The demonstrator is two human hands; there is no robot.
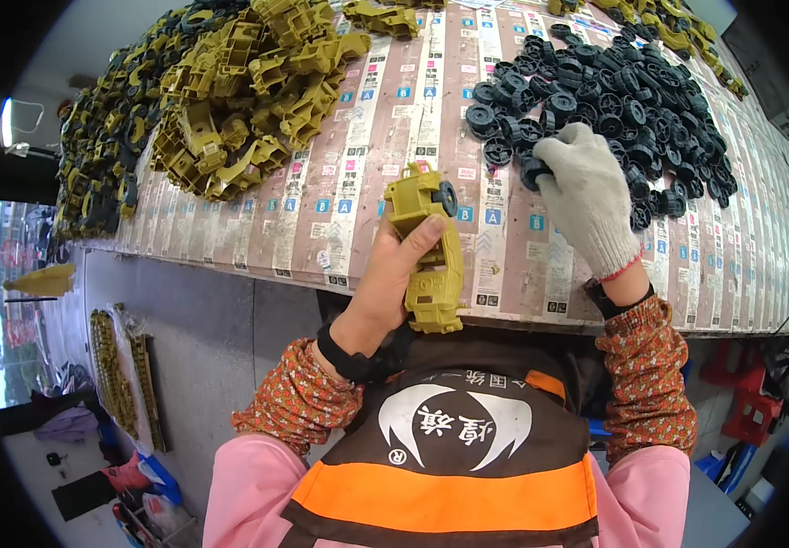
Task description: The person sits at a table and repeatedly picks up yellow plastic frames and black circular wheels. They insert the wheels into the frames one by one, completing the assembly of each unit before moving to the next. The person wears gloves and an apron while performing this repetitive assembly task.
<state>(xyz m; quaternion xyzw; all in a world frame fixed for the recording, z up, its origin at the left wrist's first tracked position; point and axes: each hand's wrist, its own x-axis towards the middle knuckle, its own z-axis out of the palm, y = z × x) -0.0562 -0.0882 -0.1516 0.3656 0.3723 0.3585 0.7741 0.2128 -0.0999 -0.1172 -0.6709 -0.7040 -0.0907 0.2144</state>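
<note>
My bare left hand [383, 285] grips a mustard-yellow plastic toy car body [436, 279] over the near edge of the table, thumb pressed along its side. One dark wheel [448, 198] sits on the right side of the body, toward its far end. At the near left edge of a heap of dark toy wheels [618, 100], my right hand [588, 201] in a white knit glove has its fingers closed on a dark toy wheel [531, 172]. The glove hides part of that wheel.
A large heap of yellow car bodies [248, 91] covers the table's [257, 239] left part. Farther left are yellow bodies with dark wheels [102, 173]. More yellow parts [673, 27] lie at the far right. Red stools [749, 402] stand below on the right.
</note>
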